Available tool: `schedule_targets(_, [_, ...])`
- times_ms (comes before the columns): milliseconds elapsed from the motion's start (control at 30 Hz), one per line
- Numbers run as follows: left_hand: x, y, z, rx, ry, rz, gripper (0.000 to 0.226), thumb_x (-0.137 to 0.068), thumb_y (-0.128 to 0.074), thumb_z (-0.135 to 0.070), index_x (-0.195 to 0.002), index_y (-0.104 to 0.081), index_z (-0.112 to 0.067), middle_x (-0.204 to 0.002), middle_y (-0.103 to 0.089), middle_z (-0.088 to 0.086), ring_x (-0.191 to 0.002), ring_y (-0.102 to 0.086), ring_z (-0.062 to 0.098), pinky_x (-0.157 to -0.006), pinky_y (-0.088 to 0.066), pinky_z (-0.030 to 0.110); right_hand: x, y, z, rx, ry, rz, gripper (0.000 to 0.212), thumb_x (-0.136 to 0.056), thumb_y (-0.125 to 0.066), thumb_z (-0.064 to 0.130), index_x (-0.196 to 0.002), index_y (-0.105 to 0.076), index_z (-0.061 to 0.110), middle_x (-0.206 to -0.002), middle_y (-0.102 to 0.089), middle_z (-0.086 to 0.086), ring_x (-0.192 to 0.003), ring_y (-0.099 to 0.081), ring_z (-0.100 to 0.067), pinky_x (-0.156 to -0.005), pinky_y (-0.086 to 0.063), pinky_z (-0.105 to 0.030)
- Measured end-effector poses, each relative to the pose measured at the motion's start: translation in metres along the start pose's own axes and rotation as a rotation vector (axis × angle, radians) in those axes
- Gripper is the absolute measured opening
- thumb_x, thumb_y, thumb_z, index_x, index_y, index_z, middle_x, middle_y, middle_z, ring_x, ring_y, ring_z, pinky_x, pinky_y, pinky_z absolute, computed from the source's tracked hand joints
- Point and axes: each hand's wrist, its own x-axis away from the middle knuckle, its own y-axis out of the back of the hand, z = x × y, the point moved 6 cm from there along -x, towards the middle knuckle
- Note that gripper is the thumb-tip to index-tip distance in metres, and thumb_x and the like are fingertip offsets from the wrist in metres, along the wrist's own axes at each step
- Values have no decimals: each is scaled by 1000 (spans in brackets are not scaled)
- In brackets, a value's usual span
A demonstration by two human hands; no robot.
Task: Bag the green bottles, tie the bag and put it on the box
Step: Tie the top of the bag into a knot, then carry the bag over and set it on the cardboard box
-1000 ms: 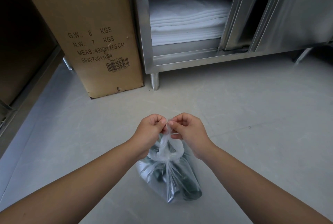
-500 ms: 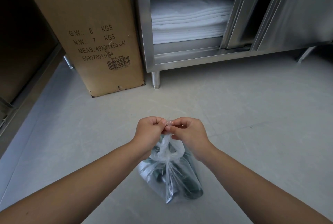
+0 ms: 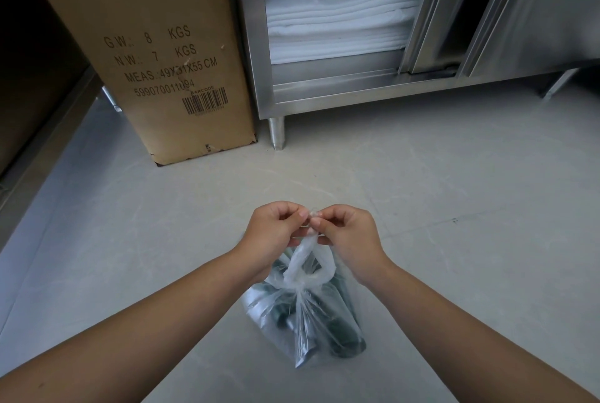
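Left hand (image 3: 276, 227) and right hand (image 3: 347, 234) fingers pinched on handles of bag (image 3: 305, 315), drawn together for knotting. Bottles (image 3: 344, 334) inside; bag on floor (image 3: 454, 240), box (image 3: 146, 45) beyond.

A stainless-steel cabinet (image 3: 357, 87) stands on short legs on the pale grey floor (image 3: 454, 208). Its sliding door (image 3: 431, 13) is open, exposing a stack of folded white cloths (image 3: 337, 22) on the lower shelf.
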Motion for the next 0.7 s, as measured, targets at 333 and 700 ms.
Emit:
schedule_targets(333, [-10,17,-8,-257,-145,-15,20,-93,-45,-18,-85,-62,-18,-77,-64,-5,-71,-60,-2,-68,-45,9,-8,11,0,-60,-86,-35,21,-83,-60,2,-66,-64,14,-65,-63,0,-65,-60,-13,-71,-55,-28])
schedule_targets(700, [80,47,-118,-577,-107,-172,15,-93,-44,-21,-98,-58,-19,-95,-62,-6,-87,-54,3,-69,-38,4,50,10,96,-153,-378,-216,25,-85,-58,4,-62,-60,13,-62,-53,-7,-65,-46,-21,-65,-42,-32])
